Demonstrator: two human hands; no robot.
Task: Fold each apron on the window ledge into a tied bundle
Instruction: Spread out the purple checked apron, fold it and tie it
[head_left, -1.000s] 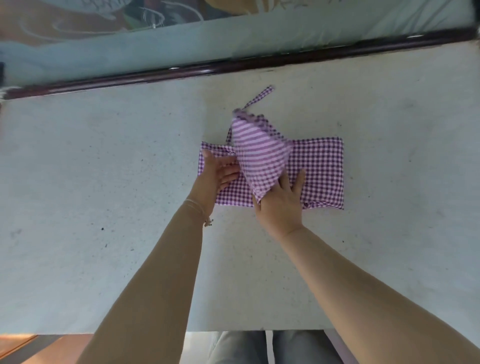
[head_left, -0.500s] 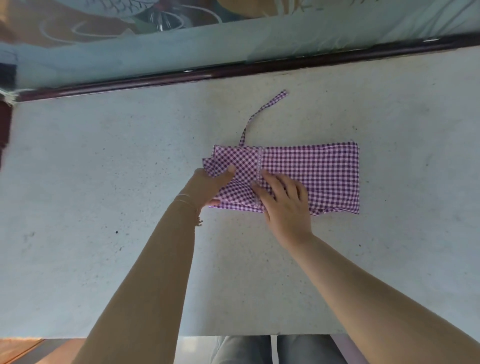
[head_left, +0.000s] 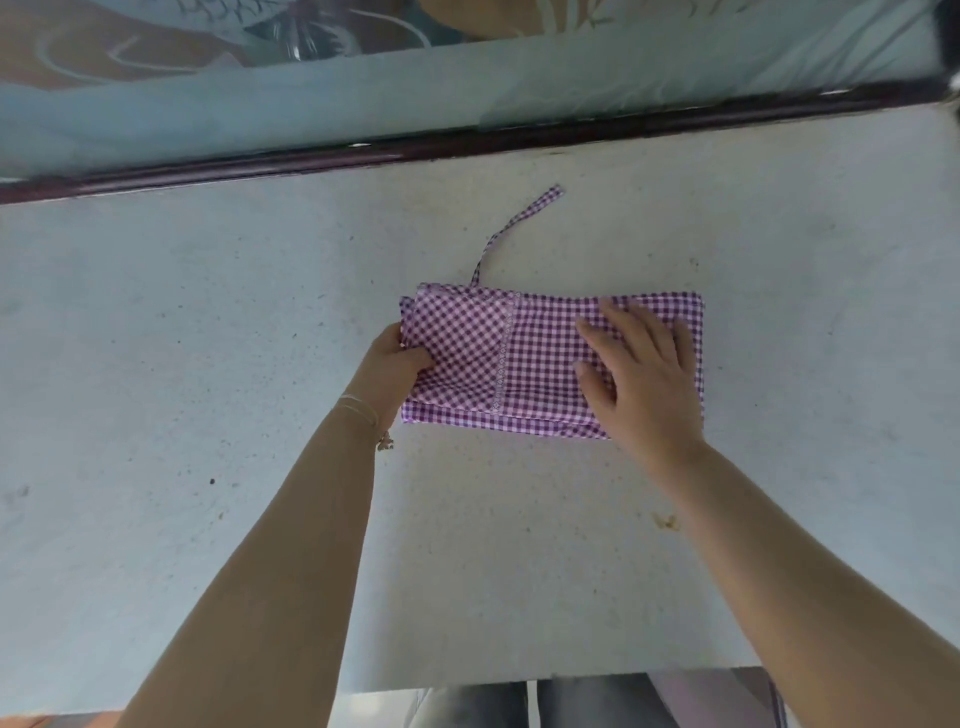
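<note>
Purple gingham apron (head_left: 524, 358) folded to a flat rectangle on the pale window ledge (head_left: 208, 364), just right of centre. One strap (head_left: 511, 228) trails out from its far edge toward 1 o'clock. Left hand (head_left: 392, 366) at the apron's 9 o'clock end, fingers curled round the folded edge, gripping it. Right hand (head_left: 641, 382) lies flat on the 3 o'clock half, fingers straight and spread, pressing down

Left hand (head_left: 388, 364) fingers tucked under apron (head_left: 498, 353), unseen; right hand (head_left: 641, 371) hides apron's near-right corner.
</note>
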